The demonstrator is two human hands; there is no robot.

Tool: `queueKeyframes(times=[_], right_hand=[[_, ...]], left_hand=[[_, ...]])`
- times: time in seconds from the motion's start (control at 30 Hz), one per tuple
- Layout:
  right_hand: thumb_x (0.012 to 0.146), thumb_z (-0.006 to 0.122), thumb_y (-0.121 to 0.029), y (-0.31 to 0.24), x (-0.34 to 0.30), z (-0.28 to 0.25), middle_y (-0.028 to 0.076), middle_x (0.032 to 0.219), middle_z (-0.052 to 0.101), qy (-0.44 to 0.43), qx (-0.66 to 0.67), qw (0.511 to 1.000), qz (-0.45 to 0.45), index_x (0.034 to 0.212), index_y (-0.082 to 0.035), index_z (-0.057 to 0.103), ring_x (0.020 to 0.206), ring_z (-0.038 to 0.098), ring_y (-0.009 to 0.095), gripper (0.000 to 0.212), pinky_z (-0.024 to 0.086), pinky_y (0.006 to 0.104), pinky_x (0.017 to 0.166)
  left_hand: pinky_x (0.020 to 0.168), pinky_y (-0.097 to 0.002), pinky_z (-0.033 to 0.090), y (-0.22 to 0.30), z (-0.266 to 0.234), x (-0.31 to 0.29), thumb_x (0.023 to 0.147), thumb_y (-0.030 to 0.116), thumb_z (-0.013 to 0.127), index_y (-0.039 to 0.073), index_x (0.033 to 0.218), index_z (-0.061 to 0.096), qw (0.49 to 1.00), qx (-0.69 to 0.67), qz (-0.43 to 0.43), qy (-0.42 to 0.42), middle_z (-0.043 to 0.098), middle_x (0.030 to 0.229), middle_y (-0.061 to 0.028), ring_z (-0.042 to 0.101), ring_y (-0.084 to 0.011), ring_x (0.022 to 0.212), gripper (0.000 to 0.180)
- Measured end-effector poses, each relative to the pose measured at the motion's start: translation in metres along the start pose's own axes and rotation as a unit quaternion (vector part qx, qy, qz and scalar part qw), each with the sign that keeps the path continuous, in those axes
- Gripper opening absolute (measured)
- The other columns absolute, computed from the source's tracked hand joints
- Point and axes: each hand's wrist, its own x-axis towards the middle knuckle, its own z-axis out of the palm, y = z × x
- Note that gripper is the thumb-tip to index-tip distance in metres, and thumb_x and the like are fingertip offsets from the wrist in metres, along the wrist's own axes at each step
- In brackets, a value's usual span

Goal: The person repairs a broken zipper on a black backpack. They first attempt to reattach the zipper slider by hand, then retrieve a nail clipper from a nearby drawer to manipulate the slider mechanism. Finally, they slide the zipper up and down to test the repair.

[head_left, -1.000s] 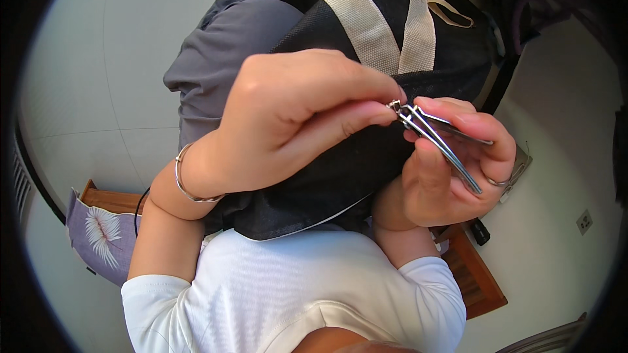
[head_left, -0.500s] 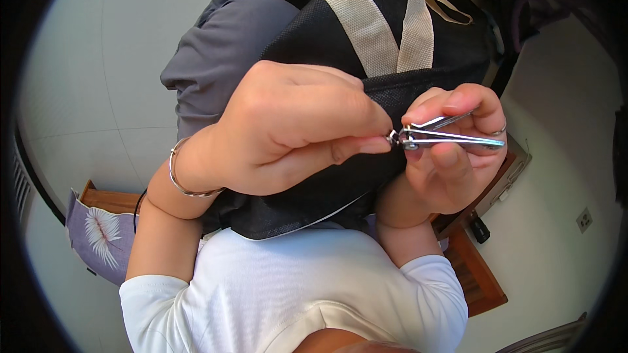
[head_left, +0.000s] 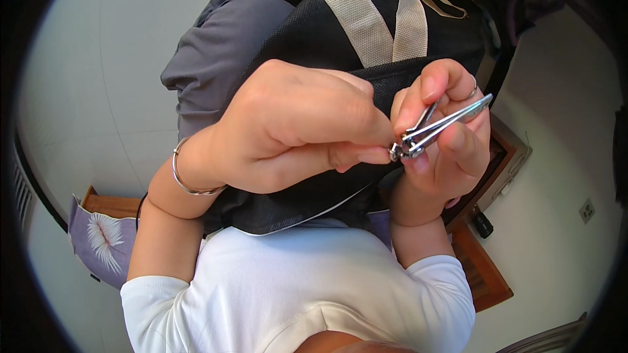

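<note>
Metal nail clippers held in the air by two sets of fingertips

The nail clippers [head_left: 458,116] were off any support, raised above the black bag [head_left: 281,208] on the lap, nearer its right edge than its left and beyond the pale-trimmed near edge. Their broad free end slanted up toward the bag's far right corner, the lever [head_left: 426,115] standing away from the body

The left hand [head_left: 304,124] made a tight pinch, thumb against curled fingers, on the small metal fitting [head_left: 394,152] at the near end; the fingers hid exactly what was caught there. The right hand [head_left: 441,173] gripped the clippers lightly, fingertips about the lever and thumb along the body, the palm not wrapped around them

The metal looked light, hard and smooth, stiff overall but probably springy between the two long arms, and likely to slip or swivel if pinched only at the tiny end. Breakage seemed unlikely. The surest hold would probably have been on the flat sides of the long arms, with skin kept clear of the cutting edges and the lever's hinge
</note>
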Motion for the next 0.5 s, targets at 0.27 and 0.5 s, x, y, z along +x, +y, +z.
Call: queueKeyframes(times=[0.27, 0.5], right_hand=[[0.077, 0.065, -0.012, -0.0024, 0.0018, -0.0009, 0.026, 0.082, 0.059, -0.011, 0.035, 0.998, 0.058, 0.099, 0.007, 0.045, 0.053, 0.052, 0.012, 0.035, 0.044, 0.0179, 0.047], [0.078, 0.065, -0.013, 0.0013, 0.0026, 0.0081, 0.022, 0.079, 0.058, 0.023, -0.006, 1.0, 0.018, 0.103, 0.008, 0.043, 0.056, 0.053, 0.015, 0.04, 0.045, 0.0204, 0.052]], left_hand=[[0.048, -0.0279, 0.038, 0.0045, -0.001, -0.0011, 0.077, 0.012, 0.062, -0.002, 0.07, 0.057, 0.999, -0.019, -0.038, -0.004, 0.056, 0.057, -0.0087, 0.05, -0.0189, 0.048, 0.017], [0.049, -0.0273, 0.039, 0.0063, -0.004, -0.0029, 0.079, 0.009, 0.06, -0.002, 0.071, 0.058, 0.998, -0.028, -0.058, 0.003, 0.058, 0.059, -0.0093, 0.051, -0.0167, 0.046, 0.014]])
